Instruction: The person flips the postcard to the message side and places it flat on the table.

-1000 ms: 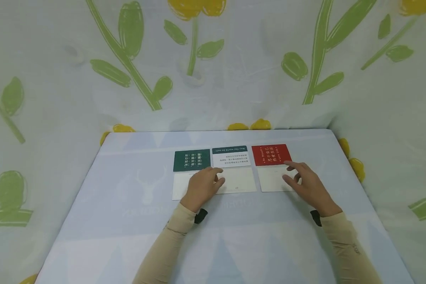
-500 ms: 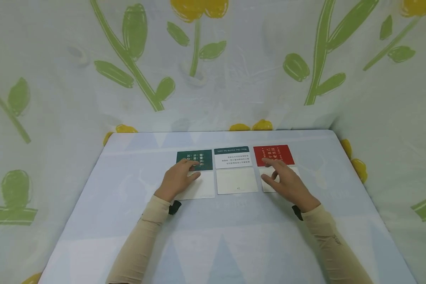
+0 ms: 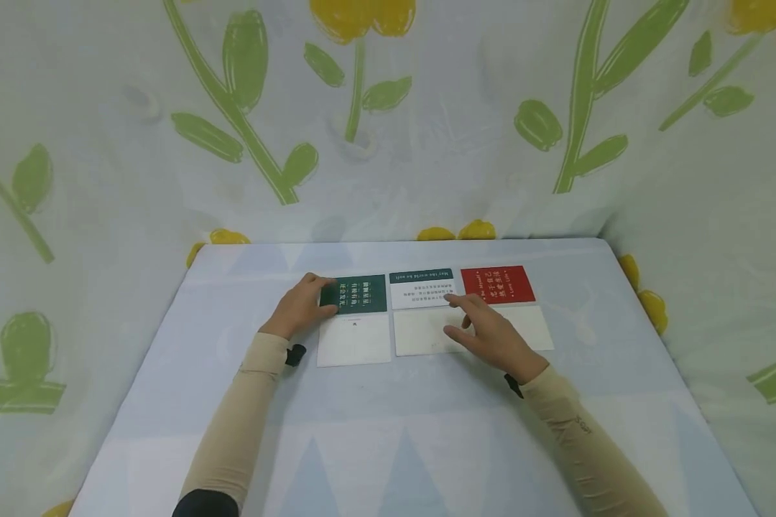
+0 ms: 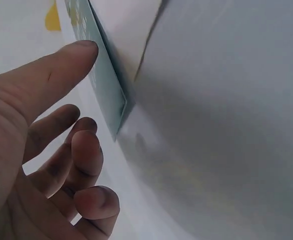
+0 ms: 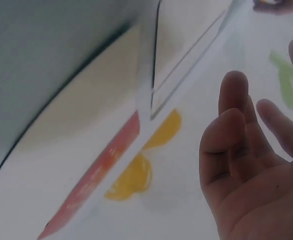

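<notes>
My left hand [image 3: 295, 307] is at the left edge of a green card [image 3: 363, 294] with white lettering; its fingertips are right at that edge. In the left wrist view the thumb [image 4: 71, 62] overlaps the green card [image 4: 106, 95], while the other fingers bend loosely beside it. Over the middle pair of cards hovers my right hand [image 3: 491, 337], fingers relaxed and holding nothing. Its index fingertip overlaps the white card with a green band [image 3: 420, 293]. Right of that lies a red card [image 3: 511, 286] with white lettering, seen edge-on as a red strip [image 5: 94, 175] in the right wrist view.
Along the front of the coloured cards lie three off-white cards: a left one [image 3: 354, 343], a middle one [image 3: 423, 336] partly behind the right hand, and a right one [image 3: 533, 327]. All are on a pale patterned table [image 3: 388, 416]. A flower-printed cloth [image 3: 453, 158] hangs behind.
My left hand has moved left from over the off-white cards to the green card's left edge. My right hand has moved left from the red card's side to the middle cards.
</notes>
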A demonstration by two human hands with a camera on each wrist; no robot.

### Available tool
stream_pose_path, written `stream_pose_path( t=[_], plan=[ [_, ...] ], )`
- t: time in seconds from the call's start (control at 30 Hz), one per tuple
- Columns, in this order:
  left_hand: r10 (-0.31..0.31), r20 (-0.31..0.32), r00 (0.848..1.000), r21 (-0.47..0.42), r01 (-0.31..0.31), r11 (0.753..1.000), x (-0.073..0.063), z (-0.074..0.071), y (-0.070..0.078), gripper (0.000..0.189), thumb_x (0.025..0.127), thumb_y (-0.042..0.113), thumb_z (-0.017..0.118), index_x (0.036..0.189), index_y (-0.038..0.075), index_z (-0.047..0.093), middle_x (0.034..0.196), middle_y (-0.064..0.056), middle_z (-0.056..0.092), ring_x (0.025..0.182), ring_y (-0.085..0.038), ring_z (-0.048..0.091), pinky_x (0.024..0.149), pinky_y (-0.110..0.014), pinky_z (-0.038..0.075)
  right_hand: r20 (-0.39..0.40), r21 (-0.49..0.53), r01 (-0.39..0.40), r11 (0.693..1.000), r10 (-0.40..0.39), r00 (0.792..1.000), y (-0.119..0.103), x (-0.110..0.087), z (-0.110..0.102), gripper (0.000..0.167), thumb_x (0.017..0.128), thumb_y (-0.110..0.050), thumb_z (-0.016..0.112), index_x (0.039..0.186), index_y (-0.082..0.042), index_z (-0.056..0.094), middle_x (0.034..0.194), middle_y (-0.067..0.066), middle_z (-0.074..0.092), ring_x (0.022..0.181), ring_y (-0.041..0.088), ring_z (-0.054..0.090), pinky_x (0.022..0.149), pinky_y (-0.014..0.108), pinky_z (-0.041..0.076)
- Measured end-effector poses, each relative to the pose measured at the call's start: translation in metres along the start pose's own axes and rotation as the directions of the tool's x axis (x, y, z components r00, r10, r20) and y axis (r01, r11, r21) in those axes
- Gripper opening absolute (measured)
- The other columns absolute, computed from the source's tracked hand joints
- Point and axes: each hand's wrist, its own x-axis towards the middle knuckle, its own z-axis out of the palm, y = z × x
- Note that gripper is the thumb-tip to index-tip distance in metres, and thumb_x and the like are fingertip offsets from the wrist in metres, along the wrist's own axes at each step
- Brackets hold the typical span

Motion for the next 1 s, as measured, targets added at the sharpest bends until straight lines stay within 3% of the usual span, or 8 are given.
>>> stream_pose_path(
  t=[0.1, 0.2, 0.37, 0.63, 1.0],
  plan=[
    [-0.014, 0.032, 0.999, 0.0, 0.014, 1.0, 0.008, -0.003, -0.007, 0.067, 0.09, 0.031, 0.08, 0.146, 0.006, 0.053, 0.144, -0.02, 0.048, 0.13, -0.038, 0.051, 0.108, -0.053, 0.041, 0.028, -0.027, 0.034, 0.999, -0.033, 0.999, -0.005, 0.004, 0.01, 0.064, 0.092, -0.029, 0.076, 0.149, -0.017, 0.048, 0.135, 0.008, 0.055, 0.097, 0.019, 0.059, 0.072, 0.032, 0.054],
    [-0.024, 0.071, 0.997, -0.014, 0.025, 1.0, 0.014, -0.006, -0.01, 0.073, 0.089, 0.035, 0.08, 0.148, 0.005, 0.05, 0.148, -0.021, 0.044, 0.133, -0.038, 0.048, 0.11, -0.054, 0.038, 0.035, -0.051, 0.084, 0.995, -0.083, 0.996, -0.01, 0.009, 0.018, 0.065, 0.091, -0.029, 0.077, 0.148, -0.017, 0.049, 0.138, 0.006, 0.054, 0.108, 0.021, 0.059, 0.085, 0.037, 0.055],
    [-0.064, 0.135, 0.989, -0.015, 0.066, 0.998, 0.023, -0.013, -0.009, 0.085, 0.086, 0.042, 0.082, 0.152, 0.004, 0.044, 0.152, -0.02, 0.038, 0.133, -0.038, 0.046, 0.112, -0.054, 0.036, 0.036, -0.098, 0.116, 0.988, -0.113, 0.993, -0.017, 0.021, 0.026, 0.066, 0.091, -0.032, 0.078, 0.148, -0.017, 0.05, 0.145, 0.007, 0.052, 0.132, 0.026, 0.048, 0.106, 0.047, 0.044],
    [-0.058, 0.147, 0.987, 0.051, 0.051, 0.997, 0.026, -0.019, -0.003, 0.086, 0.083, 0.041, 0.084, 0.15, 0.002, 0.047, 0.147, -0.02, 0.04, 0.12, -0.036, 0.053, 0.104, -0.052, 0.043, 0.058, -0.07, 0.068, 0.995, -0.064, 0.996, -0.028, 0.045, 0.03, 0.072, 0.091, -0.037, 0.077, 0.153, -0.017, 0.044, 0.152, 0.009, 0.047, 0.141, 0.031, 0.041, 0.114, 0.055, 0.033],
    [-0.071, 0.137, 0.988, 0.139, 0.052, 0.989, 0.033, -0.016, -0.001, 0.081, 0.082, 0.044, 0.085, 0.145, 0.005, 0.054, 0.145, -0.018, 0.045, 0.121, -0.036, 0.055, 0.102, -0.053, 0.046, 0.077, -0.072, 0.023, 0.997, -0.018, 0.997, -0.038, 0.083, 0.044, 0.076, 0.092, -0.038, 0.075, 0.155, -0.017, 0.039, 0.157, 0.007, 0.041, 0.143, 0.031, 0.035, 0.117, 0.054, 0.028]
  ],
)
